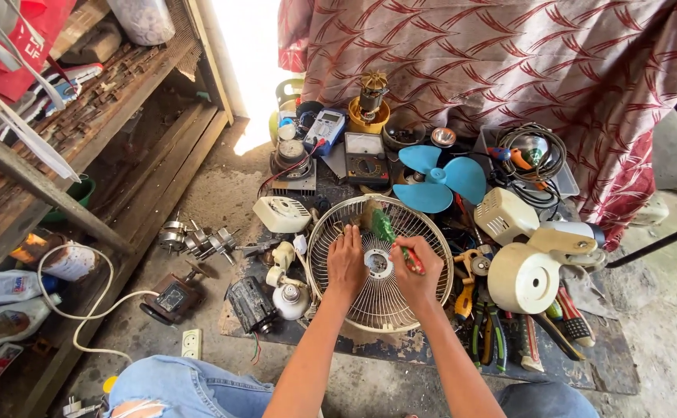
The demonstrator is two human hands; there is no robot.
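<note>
A round white wire fan guard (pixel 431 267) lies flat on the dark mat (pixel 586 371) in front of me. My left hand (pixel 346 263) rests palm down on the guard, just left of its grey hub (pixel 378 264). My right hand (pixel 414 272) is closed around a screwdriver with a red and green handle (pixel 389 232), whose tip I cannot see. A blue three-bladed fan blade (pixel 439 179) lies beyond the guard.
Two meters (pixel 365 157) and a motor on a yellow base (pixel 370 108) sit at the back. White fan housings (pixel 524 275), pliers and cutters (pixel 489 329) lie to the right. Small motors (pixel 199 241) and a white cord (pixel 83 310) lie left by wooden shelves.
</note>
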